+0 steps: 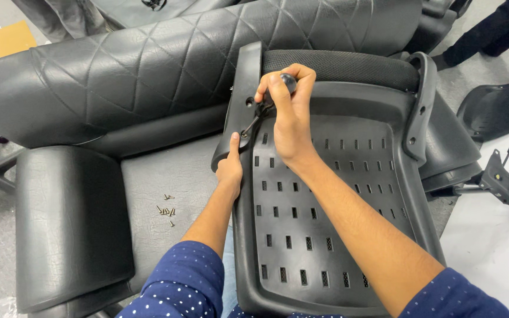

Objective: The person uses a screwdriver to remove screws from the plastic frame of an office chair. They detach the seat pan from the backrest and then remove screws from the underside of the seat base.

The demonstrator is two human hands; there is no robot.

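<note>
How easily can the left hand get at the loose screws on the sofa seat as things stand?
Probably yes. The screws lie bare on the seat cushion, a little left of the left forearm, with nothing over them. But the left hand is now pressed to the chair shell, so it must let go first.

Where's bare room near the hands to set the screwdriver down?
Free: the flat grey cushion between the left hand and the loose screws, and the lower slotted plastic seat pan. Crowded: around the armrest bracket, where the right hand works the screwdriver.
</note>
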